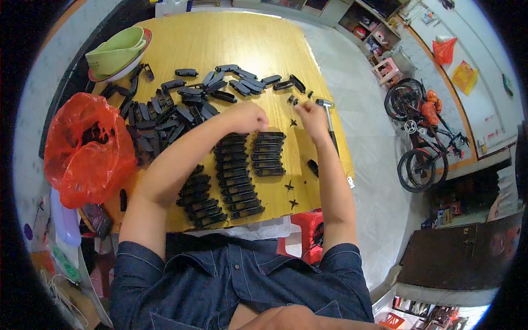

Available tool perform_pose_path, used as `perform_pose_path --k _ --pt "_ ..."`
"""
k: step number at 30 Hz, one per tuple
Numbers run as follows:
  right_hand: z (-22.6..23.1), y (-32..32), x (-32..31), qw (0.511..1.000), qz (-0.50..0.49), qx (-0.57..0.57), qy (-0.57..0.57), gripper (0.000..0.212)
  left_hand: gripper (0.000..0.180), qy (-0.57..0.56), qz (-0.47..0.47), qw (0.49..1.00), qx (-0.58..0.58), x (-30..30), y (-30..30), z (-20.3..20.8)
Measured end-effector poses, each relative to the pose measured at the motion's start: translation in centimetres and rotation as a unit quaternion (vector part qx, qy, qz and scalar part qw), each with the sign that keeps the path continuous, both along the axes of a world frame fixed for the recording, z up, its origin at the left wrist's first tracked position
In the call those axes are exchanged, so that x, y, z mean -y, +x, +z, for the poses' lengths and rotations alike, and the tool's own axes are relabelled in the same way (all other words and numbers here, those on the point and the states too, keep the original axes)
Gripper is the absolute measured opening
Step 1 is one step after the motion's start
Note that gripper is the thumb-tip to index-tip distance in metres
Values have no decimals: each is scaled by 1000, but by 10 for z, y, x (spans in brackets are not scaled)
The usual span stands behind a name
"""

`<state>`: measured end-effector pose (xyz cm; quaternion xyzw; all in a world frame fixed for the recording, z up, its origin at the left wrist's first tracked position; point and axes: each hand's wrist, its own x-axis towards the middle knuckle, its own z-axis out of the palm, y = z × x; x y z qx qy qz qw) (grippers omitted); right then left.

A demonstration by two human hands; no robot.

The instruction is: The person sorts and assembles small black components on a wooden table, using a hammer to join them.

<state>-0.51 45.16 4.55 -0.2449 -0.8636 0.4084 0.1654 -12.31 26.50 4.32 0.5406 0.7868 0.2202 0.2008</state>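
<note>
My left hand (252, 117) is closed, its fingers curled at the top end of the rows of black plastic parts; whatever it holds is hidden. Those narrow parts lie side by side in a short row (268, 155), a long middle row (235, 176) and a third row (201, 198) partly behind my left forearm. Farther right, my right hand (311, 117) has its fingertips pinched together beside small black pieces (291, 99); what is between them is too small to make out. A small black cross-shaped piece (293, 123) lies between my hands, and another cross-shaped piece (294, 204) near the front edge.
A hammer (330, 118) lies beyond my right hand, near the table's right edge. Loose black parts (159, 113) are heaped at left. A red plastic bag (88, 148) and stacked green bowls (118, 52) stand farther left on the yellow table (236, 36). A red stool (309, 225) is below.
</note>
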Motion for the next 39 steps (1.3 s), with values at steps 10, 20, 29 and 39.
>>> perform_pose_path --k 10,20,29,39 --pt "-8 -32 -19 957 -42 151 245 33 17 -15 172 902 -397 18 -28 3" --pt "-2 -11 13 983 178 43 8 18 42 7 35 992 -118 -17 11 -1" --pt "7 -11 28 968 184 121 118 20 56 105 52 992 -50 -10 14 -12" --pt "22 -24 46 892 204 212 344 15 44 75 72 993 -57 -15 10 -14"
